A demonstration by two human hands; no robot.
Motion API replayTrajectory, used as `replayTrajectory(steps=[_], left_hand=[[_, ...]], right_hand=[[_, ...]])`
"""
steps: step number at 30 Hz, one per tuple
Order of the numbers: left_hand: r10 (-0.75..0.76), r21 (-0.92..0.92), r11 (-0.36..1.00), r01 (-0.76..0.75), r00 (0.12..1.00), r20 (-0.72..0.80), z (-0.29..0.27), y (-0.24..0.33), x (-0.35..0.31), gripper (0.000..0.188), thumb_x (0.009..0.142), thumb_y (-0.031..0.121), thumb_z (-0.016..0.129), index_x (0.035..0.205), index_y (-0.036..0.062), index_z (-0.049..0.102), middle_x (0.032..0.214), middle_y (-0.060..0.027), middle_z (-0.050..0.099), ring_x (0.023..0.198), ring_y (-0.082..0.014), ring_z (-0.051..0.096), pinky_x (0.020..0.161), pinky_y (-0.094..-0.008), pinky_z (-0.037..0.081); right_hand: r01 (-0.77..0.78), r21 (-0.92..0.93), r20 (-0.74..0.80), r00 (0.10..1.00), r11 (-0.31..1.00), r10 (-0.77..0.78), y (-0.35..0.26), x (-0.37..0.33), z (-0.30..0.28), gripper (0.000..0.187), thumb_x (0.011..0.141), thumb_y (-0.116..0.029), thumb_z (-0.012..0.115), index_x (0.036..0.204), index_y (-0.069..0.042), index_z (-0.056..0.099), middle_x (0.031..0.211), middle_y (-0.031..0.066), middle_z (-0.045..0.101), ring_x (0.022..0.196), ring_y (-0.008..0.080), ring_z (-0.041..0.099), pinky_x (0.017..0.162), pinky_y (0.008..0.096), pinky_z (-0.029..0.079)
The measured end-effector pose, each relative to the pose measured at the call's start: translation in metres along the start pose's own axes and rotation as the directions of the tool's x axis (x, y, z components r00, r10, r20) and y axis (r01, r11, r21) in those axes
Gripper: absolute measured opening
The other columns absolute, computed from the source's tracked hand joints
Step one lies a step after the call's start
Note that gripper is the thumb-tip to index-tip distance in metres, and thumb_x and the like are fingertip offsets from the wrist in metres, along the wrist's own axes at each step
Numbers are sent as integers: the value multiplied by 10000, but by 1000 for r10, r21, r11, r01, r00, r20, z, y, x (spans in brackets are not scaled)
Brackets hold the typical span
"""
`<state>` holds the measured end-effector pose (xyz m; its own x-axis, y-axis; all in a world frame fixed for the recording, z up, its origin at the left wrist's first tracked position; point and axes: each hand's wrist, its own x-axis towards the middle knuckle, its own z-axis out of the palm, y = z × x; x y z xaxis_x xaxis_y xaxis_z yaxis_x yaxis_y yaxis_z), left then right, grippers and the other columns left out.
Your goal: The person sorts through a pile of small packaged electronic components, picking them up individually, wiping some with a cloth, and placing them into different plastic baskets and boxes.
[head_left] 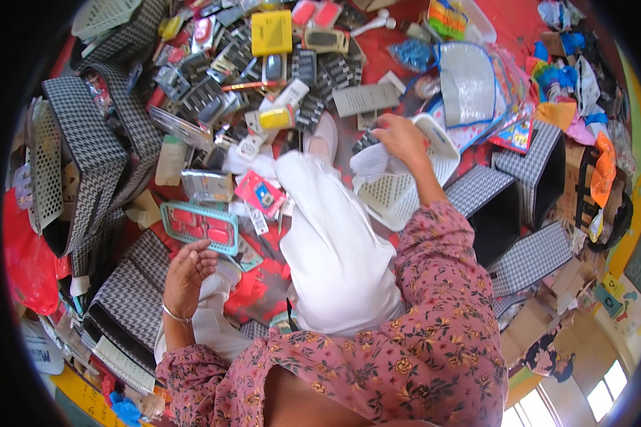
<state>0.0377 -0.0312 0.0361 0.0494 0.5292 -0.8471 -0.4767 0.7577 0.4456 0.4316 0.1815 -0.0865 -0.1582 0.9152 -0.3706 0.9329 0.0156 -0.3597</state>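
My right hand reaches over a white perforated plastic basket, its fingers bent down and closed. Just left of the fingertips are a small dark item and a pale, ribbed white piece. What the fingers grip is partly hidden and blurred. Near my left knee, my left hand is raised with loosely curled fingers and nothing visible in them. Beside its fingertips lies a teal basket with red pieces inside. A pink card pack lies to the right of that basket.
A large heap of carded packages spreads ahead, with a yellow box on top. Houndstooth bins stand at left, more houndstooth bins at right. A clear-and-blue plastic pouch lies beyond the white basket. Red sheeting covers the floor.
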Motion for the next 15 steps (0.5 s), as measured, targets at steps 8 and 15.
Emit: replayTrajectory(steps=[8, 15], left_hand=[[40, -30, 999, -41, 999, -34, -7, 3, -9, 299, 892, 172, 425, 1113, -24, 472, 921, -66, 580, 795, -104, 553, 716, -213, 447], [-16, 20, 1000, 17, 998, -57, -14, 0, -8, 310, 888, 188, 438, 1113, -24, 470, 937, -69, 574, 817, -104, 548, 734, -211, 442]], right_hand=[[505, -511, 554, 812, 696, -182, -1, 30, 112, 146, 675, -106, 550, 779, -70, 645, 799, 123, 643, 748, 245, 633, 601, 367, 499], [275, -444, 248, 952, 853, -178, 13, 14, 111, 97, 683, -104, 537, 739, -42, 587, 726, 135, 625, 664, 284, 619, 549, 357, 484]])
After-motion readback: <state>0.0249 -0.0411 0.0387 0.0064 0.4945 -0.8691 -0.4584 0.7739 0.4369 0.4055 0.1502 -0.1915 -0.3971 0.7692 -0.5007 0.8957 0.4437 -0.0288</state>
